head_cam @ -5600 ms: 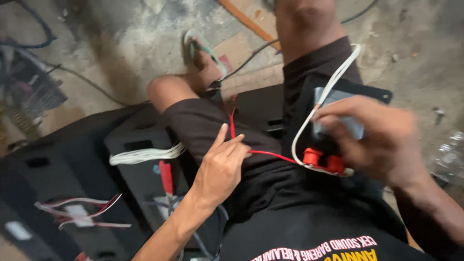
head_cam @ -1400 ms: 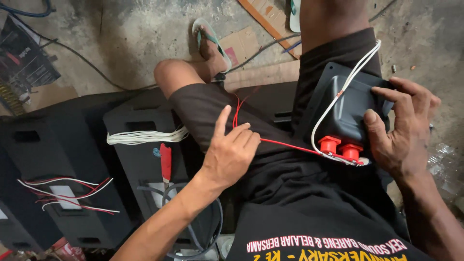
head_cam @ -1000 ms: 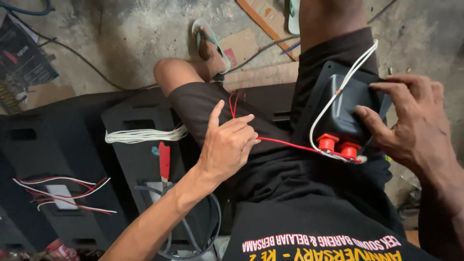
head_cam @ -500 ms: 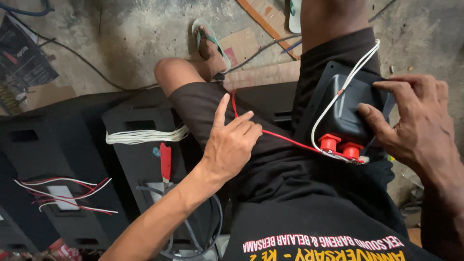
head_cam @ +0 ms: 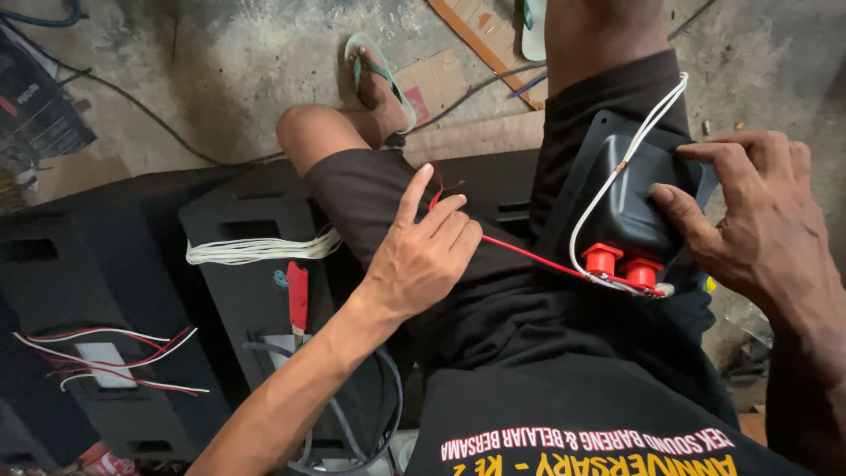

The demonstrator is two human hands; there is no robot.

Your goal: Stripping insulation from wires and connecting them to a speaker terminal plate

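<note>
i am looking down at the black speaker panels lying on the floor, left of my lap. the black terminal cup is resting on my right thigh and serving here as the landmark. my right hand is gripping the cup from its right side, thumb pressing on its back. my left hand is sitting on my left thigh, left of the cup, fingers curled around the red wire, index finger pointing up. the wire is running taut to the two red posts at the cup's lower edge. a white wire is looping over the cup. a red-handled tool is lying well left of the cup.
</note>
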